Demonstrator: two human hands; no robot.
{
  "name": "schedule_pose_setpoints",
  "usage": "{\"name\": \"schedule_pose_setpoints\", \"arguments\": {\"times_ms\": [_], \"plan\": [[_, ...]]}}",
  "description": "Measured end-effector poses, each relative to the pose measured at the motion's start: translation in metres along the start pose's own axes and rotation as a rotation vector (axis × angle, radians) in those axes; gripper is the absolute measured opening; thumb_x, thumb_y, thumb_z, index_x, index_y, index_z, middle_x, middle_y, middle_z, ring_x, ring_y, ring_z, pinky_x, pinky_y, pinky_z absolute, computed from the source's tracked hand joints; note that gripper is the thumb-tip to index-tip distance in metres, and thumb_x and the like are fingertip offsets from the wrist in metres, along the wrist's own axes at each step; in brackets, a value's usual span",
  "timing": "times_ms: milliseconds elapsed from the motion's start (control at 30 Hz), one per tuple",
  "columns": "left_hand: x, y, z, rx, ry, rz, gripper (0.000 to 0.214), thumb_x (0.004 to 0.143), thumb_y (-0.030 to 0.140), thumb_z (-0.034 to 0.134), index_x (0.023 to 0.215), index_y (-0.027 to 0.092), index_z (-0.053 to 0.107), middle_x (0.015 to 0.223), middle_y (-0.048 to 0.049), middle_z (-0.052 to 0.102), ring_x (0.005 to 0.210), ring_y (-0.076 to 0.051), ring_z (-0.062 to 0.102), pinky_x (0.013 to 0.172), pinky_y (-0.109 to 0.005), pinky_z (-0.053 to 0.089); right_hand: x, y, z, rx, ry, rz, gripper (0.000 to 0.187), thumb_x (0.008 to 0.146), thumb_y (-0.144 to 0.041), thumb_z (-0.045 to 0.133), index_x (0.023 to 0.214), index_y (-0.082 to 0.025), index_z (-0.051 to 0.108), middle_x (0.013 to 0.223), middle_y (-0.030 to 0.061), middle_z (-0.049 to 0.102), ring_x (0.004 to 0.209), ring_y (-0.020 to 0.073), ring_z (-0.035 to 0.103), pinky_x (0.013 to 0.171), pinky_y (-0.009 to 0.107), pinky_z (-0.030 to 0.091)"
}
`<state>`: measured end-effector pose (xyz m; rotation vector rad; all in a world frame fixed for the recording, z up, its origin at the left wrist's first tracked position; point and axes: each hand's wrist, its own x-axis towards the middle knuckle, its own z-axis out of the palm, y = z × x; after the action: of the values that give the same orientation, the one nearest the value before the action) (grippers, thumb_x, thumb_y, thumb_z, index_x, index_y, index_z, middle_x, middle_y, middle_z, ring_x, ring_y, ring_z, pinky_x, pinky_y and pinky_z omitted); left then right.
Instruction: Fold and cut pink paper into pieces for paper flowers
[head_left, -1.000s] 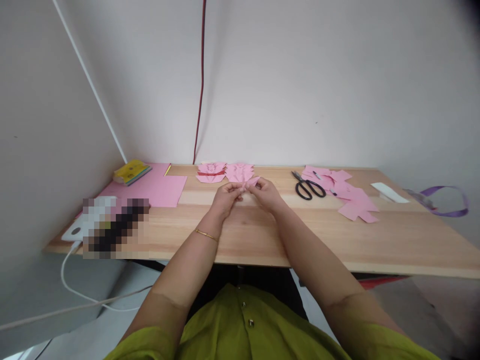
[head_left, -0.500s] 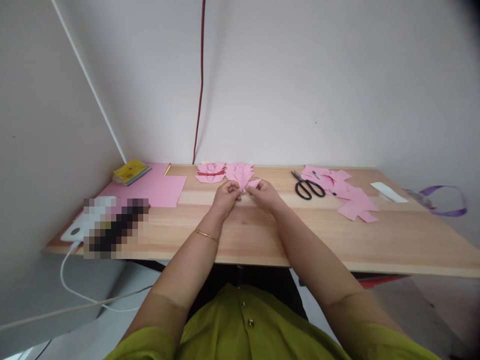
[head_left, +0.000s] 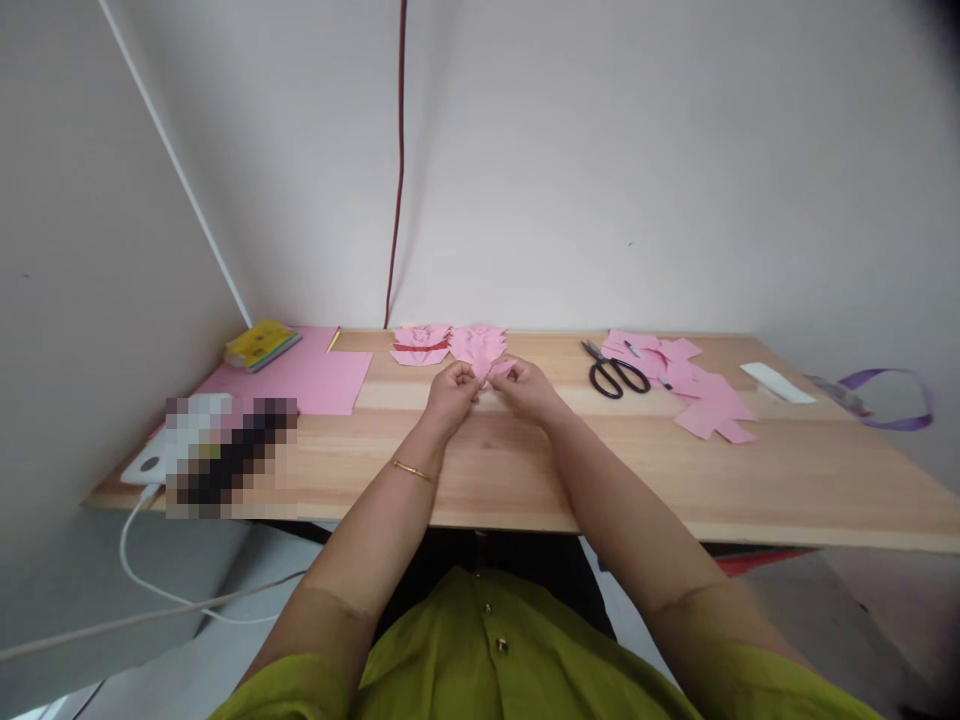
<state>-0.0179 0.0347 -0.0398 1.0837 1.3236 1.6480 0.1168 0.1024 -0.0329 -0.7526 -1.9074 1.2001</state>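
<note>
Both of my hands meet at the middle of the wooden table (head_left: 495,480), over a pink paper cutout (head_left: 478,345) with jagged side edges. My left hand (head_left: 454,390) pinches the near end of this paper between thumb and fingers. Close beside it, my right hand (head_left: 531,388) is closed on the same paper, where a small pink flap shows at the fingertips. The fingertips hide the exact fold. Just left of the cutout lies another pink paper piece (head_left: 420,355) with a red band across it.
Black-handled scissors (head_left: 619,377) lie right of my hands, by pink paper scraps (head_left: 716,400) with pens on them. A white strip (head_left: 778,384) lies farther right. At the left are pink sheets (head_left: 330,385), a yellow packet (head_left: 262,345) and a white power strip (head_left: 150,465) with a cable.
The flap at my right fingertips has shifted slightly and shows less. Both hands stay in nearly the same place on the paper cutout.
</note>
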Motion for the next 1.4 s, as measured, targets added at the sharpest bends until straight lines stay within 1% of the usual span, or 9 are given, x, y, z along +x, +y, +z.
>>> {"name": "schedule_pose_setpoints", "arguments": {"times_ms": [200,400,533,700,833,900,1000,1200,1400], "plan": [[-0.0019,0.0006,0.0001,-0.063,-0.071,-0.101,0.025,0.060,0.027,0.073,0.063,0.017,0.051,0.053,0.0056,0.049,0.048,-0.006,0.045,0.051,-0.021,0.039,0.0004,-0.0005,-0.0006,-0.062,0.027,-0.062,0.020,0.073,-0.036,0.058,0.077,-0.017,0.060,0.081,0.0039,0.064,0.076,0.0158,0.056,0.070,0.027,0.043],[-0.0009,-0.0036,-0.0008,-0.027,-0.046,-0.084,0.020,0.060,0.025,0.072,0.063,0.016,0.055,0.052,0.0057,0.048,0.048,-0.006,0.042,0.050,-0.020,0.036,-0.0014,-0.0004,0.0007,-0.138,0.052,-0.083,0.023,0.073,-0.036,0.060,0.086,-0.017,0.062,0.080,0.0032,0.063,0.071,0.0151,0.054,0.067,0.027,0.042],[0.0004,-0.0053,-0.0014,-0.076,-0.030,-0.090,0.023,0.060,0.028,0.074,0.065,0.016,0.055,0.052,0.0054,0.048,0.047,-0.006,0.042,0.049,-0.020,0.033,-0.0016,-0.0001,0.0011,-0.061,0.014,-0.022,0.023,0.071,-0.036,0.062,0.085,-0.016,0.060,0.078,0.0021,0.062,0.069,0.0149,0.054,0.064,0.025,0.042],[0.0005,-0.0057,-0.0018,-0.111,-0.042,-0.109,0.019,0.058,0.022,0.073,0.067,0.015,0.058,0.054,0.0049,0.050,0.049,-0.006,0.044,0.052,-0.021,0.037,-0.0015,0.0012,0.0004,-0.044,0.014,-0.025,0.020,0.072,-0.034,0.061,0.081,-0.016,0.060,0.073,0.0002,0.060,0.062,0.0122,0.050,0.060,0.024,0.040],[-0.0003,-0.0036,-0.0010,-0.161,-0.090,-0.148,0.024,0.058,0.021,0.073,0.078,0.014,0.062,0.069,0.0007,0.059,0.060,-0.008,0.051,0.057,-0.022,0.041,-0.0009,0.0027,-0.0013,0.014,-0.021,0.004,0.020,0.072,-0.033,0.061,0.082,-0.016,0.060,0.076,0.0013,0.062,0.069,0.0140,0.055,0.065,0.026,0.043],[-0.0006,-0.0017,-0.0008,-0.192,-0.091,-0.157,0.026,0.058,0.023,0.074,0.080,0.014,0.062,0.075,-0.0008,0.060,0.065,-0.009,0.053,0.060,-0.023,0.044,-0.0007,0.0035,-0.0016,0.055,-0.048,0.017,0.020,0.072,-0.033,0.062,0.083,-0.016,0.059,0.080,0.0021,0.063,0.074,0.0153,0.057,0.070,0.027,0.045],[-0.0009,0.0008,-0.0011,-0.246,-0.085,-0.184,0.027,0.059,0.026,0.076,0.078,0.013,0.062,0.070,0.0004,0.057,0.064,-0.009,0.052,0.061,-0.024,0.045,-0.0006,0.0040,-0.0009,0.122,-0.083,0.019,0.022,0.071,-0.032,0.065,0.083,-0.016,0.057,0.080,0.0021,0.064,0.077,0.0155,0.059,0.072,0.028,0.046],[-0.0009,0.0001,-0.0018,-0.268,-0.095,-0.185,0.026,0.058,0.028,0.077,0.074,0.012,0.064,0.064,0.0014,0.054,0.057,-0.007,0.048,0.058,-0.023,0.045,-0.0010,0.0037,-0.0005,0.205,-0.129,0.034,0.030,0.069,-0.036,0.070,0.088,-0.017,0.056,0.079,0.0009,0.063,0.072,0.0143,0.059,0.068,0.027,0.046],[0.0002,0.0003,0.0003,-0.232,-0.008,-0.180,0.018,0.055,0.023,0.074,0.067,0.013,0.064,0.060,0.0005,0.056,0.055,-0.008,0.048,0.053,-0.022,0.042,-0.0027,0.0006,0.0017,0.180,-0.167,0.009,0.028,0.070,-0.039,0.067,0.084,-0.018,0.054,0.078,0.0004,0.062,0.073,0.0148,0.059,0.068,0.027,0.046]]}}
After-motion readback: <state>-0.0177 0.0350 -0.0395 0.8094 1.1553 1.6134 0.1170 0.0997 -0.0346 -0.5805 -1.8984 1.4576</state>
